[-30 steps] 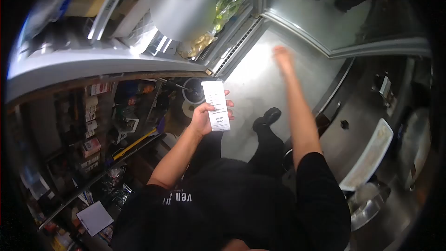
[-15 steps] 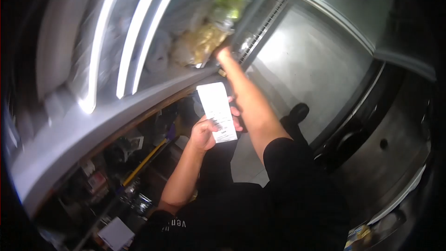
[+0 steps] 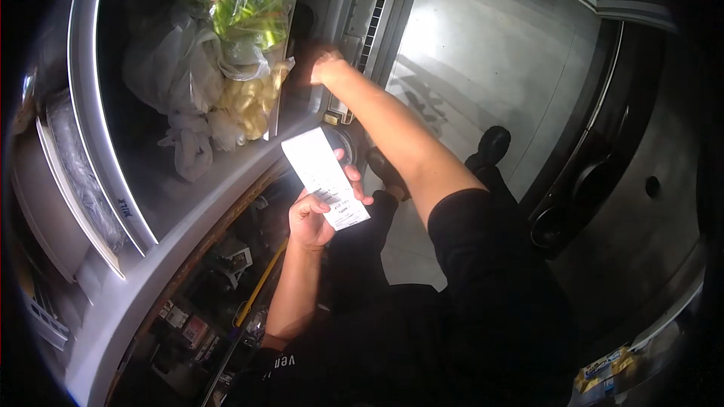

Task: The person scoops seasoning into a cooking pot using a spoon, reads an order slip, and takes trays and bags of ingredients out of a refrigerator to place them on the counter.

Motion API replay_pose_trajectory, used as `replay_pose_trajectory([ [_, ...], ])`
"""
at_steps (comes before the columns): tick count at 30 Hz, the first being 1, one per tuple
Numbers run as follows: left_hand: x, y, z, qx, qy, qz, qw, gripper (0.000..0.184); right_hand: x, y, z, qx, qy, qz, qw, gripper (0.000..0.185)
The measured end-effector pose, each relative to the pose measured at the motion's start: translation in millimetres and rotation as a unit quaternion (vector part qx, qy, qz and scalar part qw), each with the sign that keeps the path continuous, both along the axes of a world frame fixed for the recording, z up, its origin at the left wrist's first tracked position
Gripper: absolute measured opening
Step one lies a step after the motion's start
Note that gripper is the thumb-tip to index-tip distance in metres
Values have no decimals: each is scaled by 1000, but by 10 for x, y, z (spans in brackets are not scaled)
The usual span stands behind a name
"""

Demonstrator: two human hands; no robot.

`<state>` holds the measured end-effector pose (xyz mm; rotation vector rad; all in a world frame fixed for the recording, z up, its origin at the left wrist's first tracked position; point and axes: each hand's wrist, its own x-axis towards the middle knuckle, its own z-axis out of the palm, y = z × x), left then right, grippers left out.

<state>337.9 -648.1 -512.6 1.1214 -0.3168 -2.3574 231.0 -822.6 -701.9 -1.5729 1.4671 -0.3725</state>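
My left hand [image 3: 309, 218] holds a long white printed receipt [image 3: 324, 177], with the thumb across its lower front and the fingers behind it. My right arm stretches forward to the right wall of an open cooler compartment, where my right hand [image 3: 326, 65] is just right of a clear bag of pale yellow pieces [image 3: 253, 102]. Shadow and blur hide the right fingers, so I cannot make out what they touch. Behind the yellow bag lies a clear bag of green vegetables [image 3: 253, 7]. A knotted translucent plastic bag [image 3: 177, 68] sits to its left.
A pale counter edge [image 3: 162, 286] curves along the left, with a sliding lid frame [image 3: 87, 113] over the compartment. Below it are shelves of dark clutter and a yellow stick [image 3: 260, 283]. A tiled floor [image 3: 490, 53] lies right, beside dark equipment [image 3: 596, 158].
The view has shifted, bringing more of the compartment and its bags into sight. My left hand still holds the receipt, now tilted more. My right arm stays stretched toward the compartment.
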Motion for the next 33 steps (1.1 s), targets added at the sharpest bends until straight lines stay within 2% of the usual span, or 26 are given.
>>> replay_pose_trajectory([
  [1, -34, -3, -4, 1, 3, 0, 1000, 84, 14, 86, -45, 1, -5, 1, 1000, 66],
  [4, -62, -13, -21, 14, -5, 2, 1000, 84, 20, 394, -187, -123, 23, -56, 991, 66],
  [7, -62, -11, -87, 16, -12, -6, 1000, 84, -192, 677, 33, -103, 20, -51, 993, 65],
  [9, -77, 2, -158, 15, -16, -5, 1000, 84, -205, 752, 8, 39, -119, -159, 979, 56],
  [11, -109, 28, -198, 24, -24, -4, 999, 83, -81, 771, -43, 48, -158, -269, 949, 50],
  [14, -164, 26, -183, 27, -27, -2, 999, 81, 85, 798, 1, 8, -126, -335, 934, 51],
  [16, -145, 19, -151, 24, -27, 2, 999, 81, 63, 735, 150, 157, -260, -381, 873, 56],
  [17, -123, 11, -133, 23, -25, 9, 999, 80, 59, 747, 307, 160, -273, -388, 866, 65],
  [20, -61, 2, -66, 16, -27, 12, 999, 79, 428, 836, 510, 112, -260, -454, 845, 68],
  [22, -18, 9, -54, 11, -22, 17, 1000, 79, 681, 878, 421, 122, -282, -483, 820, 72],
  [25, 0, 6, -34, 17, -24, 13, 999, 79, 839, 828, 110, 108, -304, -442, 837, 69],
  [26, 9, 14, -24, 18, -23, 13, 999, 79, 826, 833, 128, 89, -264, -430, 859, 47],
  [27, 18, 15, -16, 20, -24, 10, 999, 80, 755, 815, 82, 88, -262, -429, 860, 47],
  [28, 26, 3, -10, 19, -25, 7, 999, 80, 616, 763, -13, 121, -227, -277, 926, 36],
  [29, 48, 20, -10, 21, -26, 17, 999, 81, 492, 716, -80, 151, -183, -117, 965, 26],
  [31, 68, 30, 32, 30, -26, 13, 999, 79, -26, 457, 276, 96, -111, -334, 931, 17],
  [33, 149, 73, -11, 45, -21, 18, 999, 80, -345, 50, 127, -31, -41, -327, 944, 24],
])
